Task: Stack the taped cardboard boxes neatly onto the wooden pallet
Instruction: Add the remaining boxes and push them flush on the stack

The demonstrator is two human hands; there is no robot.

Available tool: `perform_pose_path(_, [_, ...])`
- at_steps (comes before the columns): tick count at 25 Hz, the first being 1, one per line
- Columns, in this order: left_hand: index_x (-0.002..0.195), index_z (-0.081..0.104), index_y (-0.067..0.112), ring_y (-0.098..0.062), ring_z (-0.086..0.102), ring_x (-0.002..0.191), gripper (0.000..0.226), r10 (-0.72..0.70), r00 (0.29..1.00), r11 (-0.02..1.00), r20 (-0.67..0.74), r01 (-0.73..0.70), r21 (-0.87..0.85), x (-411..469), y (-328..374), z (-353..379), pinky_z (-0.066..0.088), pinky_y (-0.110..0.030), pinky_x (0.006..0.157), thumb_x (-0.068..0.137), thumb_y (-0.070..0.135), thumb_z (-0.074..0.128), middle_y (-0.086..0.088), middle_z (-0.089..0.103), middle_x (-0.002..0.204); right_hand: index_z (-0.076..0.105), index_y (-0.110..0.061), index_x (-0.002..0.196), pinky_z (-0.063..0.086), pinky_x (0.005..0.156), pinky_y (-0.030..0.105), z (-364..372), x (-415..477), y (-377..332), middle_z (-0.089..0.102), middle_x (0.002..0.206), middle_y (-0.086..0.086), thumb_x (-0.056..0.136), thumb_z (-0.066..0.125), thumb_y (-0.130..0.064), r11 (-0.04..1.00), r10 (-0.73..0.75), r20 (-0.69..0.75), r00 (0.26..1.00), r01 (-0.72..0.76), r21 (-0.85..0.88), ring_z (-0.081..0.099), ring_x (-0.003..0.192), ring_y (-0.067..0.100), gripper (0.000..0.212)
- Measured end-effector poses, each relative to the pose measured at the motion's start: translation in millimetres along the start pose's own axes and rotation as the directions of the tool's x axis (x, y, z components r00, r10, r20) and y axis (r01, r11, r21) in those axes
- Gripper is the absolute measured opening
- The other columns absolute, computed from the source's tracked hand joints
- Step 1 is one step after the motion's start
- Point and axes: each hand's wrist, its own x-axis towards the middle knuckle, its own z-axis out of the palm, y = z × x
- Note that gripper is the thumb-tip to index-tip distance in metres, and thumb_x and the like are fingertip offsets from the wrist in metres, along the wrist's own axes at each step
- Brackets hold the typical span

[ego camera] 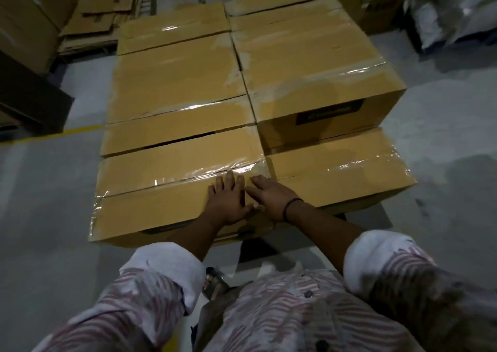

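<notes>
Several taped brown cardboard boxes stand stacked in two columns in front of me. The nearest left box [161, 190] has clear tape along its top seam. My left hand [228, 201] lies flat on the right end of its top, fingers straight and spread. My right hand [271, 198], with a dark band on the wrist, rests flat beside it at the box's right edge. To the right sits a lower box [344, 174], and behind that a higher one [317, 82]. The boxes hide the wooden pallet almost entirely; only a dark edge shows under them.
Grey concrete floor surrounds the stack, with a yellow line [53, 133] at the left. Flattened cardboard [102, 15] and large cartons [27, 15] lie at the back left. Plastic-wrapped bundles [457, 10] stand at the back right. My sandalled foot [215, 281] is just below the near box.
</notes>
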Motion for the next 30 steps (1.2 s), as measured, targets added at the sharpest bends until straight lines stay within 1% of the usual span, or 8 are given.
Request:
perform_pose_path(3, [0.164,-0.001,0.024,-0.041,-0.004,0.156,0.103,-0.006,1.0,1.0,-0.009,0.006,0.007,12.2,22.0,-8.0,0.008,-0.062,0.122,0.089,0.083,0.038,-0.009,-0.013,0.171,0.037,-0.022,0.152,0.023,0.122,0.043,-20.6,-25.7,24.1,0.025,0.162,0.011,0.099,0.056,-0.03,0.997,0.018,-0.113,0.993,-0.01,0.079,0.018,0.15,0.029,0.057])
perform_pose_path(6, [0.164,-0.003,0.023,-0.039,-0.007,0.156,0.11,0.033,0.999,0.999,-0.007,-0.033,-0.005,21.1,46.8,-15.5,0.005,-0.059,0.123,0.086,0.085,0.042,-0.008,-0.013,0.171,0.04,-0.022,0.151,0.021,0.122,0.038,-31.4,-53.5,64.4,0.025,0.163,0.007,0.097,0.057,-0.025,0.981,0.147,-0.189,0.971,-0.119,0.151,0.018,0.151,0.026,0.056])
perform_pose_path(10, [0.164,-0.007,0.015,-0.032,-0.01,0.157,0.115,0.063,0.998,0.998,-0.018,-0.063,0.03,39.6,64.4,-25.0,0.004,-0.053,0.126,0.087,0.083,0.045,-0.009,-0.016,0.17,0.036,-0.026,0.153,0.021,0.123,0.039,-27.2,-73.7,117.3,0.021,0.165,0.002,0.101,0.054,-0.028,0.924,0.32,-0.178,0.93,-0.265,0.275,0.012,0.153,0.023,0.056])
perform_pose_path(13, [0.163,-0.002,0.008,-0.032,-0.008,0.157,0.104,0.047,0.997,0.998,-0.062,-0.043,0.054,55.1,70.4,-31.2,0.002,-0.05,0.126,0.095,0.075,0.039,-0.014,-0.01,0.171,0.039,-0.025,0.152,0.025,0.121,0.04,-23.1,-79.7,137.5,0.024,0.164,0.002,0.1,0.056,-0.028,0.862,0.413,-0.164,0.896,-0.327,0.386,0.015,0.152,0.023,0.055])
perform_pose_path(18, [0.162,0.001,0.005,-0.037,-0.008,0.157,0.096,-0.014,0.98,0.991,-0.198,0.041,0.13,95.4,85.6,-40.8,0.0,-0.053,0.127,0.099,0.068,0.034,-0.017,-0.006,0.17,0.038,-0.026,0.153,0.026,0.121,0.04,-31.7,-61.6,158.8,0.024,0.164,0.0,0.1,0.056,-0.031,0.865,0.369,-0.132,0.92,-0.289,0.409,0.016,0.152,0.022,0.056])
perform_pose_path(25, [0.164,0.007,0.014,-0.039,-0.008,0.156,0.09,0.121,0.958,0.988,-0.259,-0.09,0.126,183.5,175.3,-74.8,0.001,-0.057,0.126,0.098,0.07,0.032,-0.016,-0.005,0.171,0.038,-0.027,0.153,0.027,0.121,0.04,-93.0,-39.9,242.8,0.024,0.164,0.001,0.099,0.058,-0.031,0.888,0.381,-0.199,0.903,-0.298,0.349,0.015,0.153,0.022,0.057])
perform_pose_path(27, [0.164,0.01,0.017,-0.04,-0.005,0.156,0.086,0.169,0.953,0.982,-0.251,-0.141,0.126,210.1,207.8,-84.8,0.0,-0.057,0.125,0.099,0.068,0.033,-0.014,-0.002,0.171,0.039,-0.024,0.152,0.027,0.121,0.04,-113.3,-43.6,275.7,0.026,0.164,0.003,0.098,0.058,-0.031,0.882,0.416,-0.235,0.879,-0.327,0.34,0.016,0.153,0.023,0.058])
perform_pose_path(30, [0.163,0.016,0.023,-0.039,-0.003,0.157,0.077,0.326,0.914,0.945,-0.243,-0.303,0.127,260.5,271.4,-101.9,0.0,-0.057,0.125,0.101,0.065,0.035,-0.011,0.001,0.172,0.042,-0.023,0.151,0.028,0.12,0.04,-137.5,-63.6,337.1,0.029,0.163,0.004,0.096,0.061,-0.03,0.84,0.517,-0.294,0.804,-0.41,0.356,0.02,0.152,0.024,0.058])
